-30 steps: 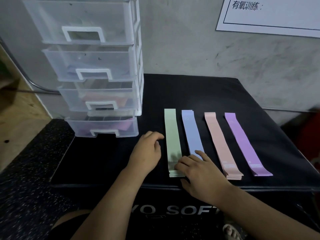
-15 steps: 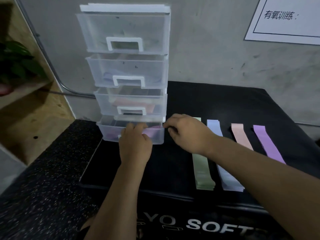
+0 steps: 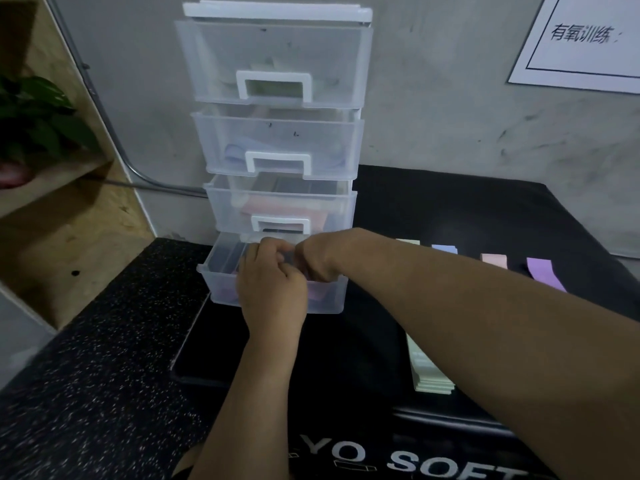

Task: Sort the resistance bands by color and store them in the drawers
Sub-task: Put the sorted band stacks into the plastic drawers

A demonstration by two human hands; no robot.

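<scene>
Opening the bottom drawer [image 3: 221, 289] appears the current step, left hand [image 3: 272, 289] and right hand [image 3: 317, 259] both curled over its front; resistance bands [image 3: 431, 375] lie in rows on the bench [image 3: 381, 220] alongside, one matching stack needing fetching next.

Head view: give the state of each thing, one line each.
Top drawer, shut.
Second drawer, shut.
Third drawer, shut.
Bottom drawer, pulled open.
Left hand, curled at bottom drawer; grip hidden.
Right hand, same.
Green bands, lying flat.
Blue bands, lying flat.
Pink bands, lying flat.
Purple bands, lying flat.
</scene>
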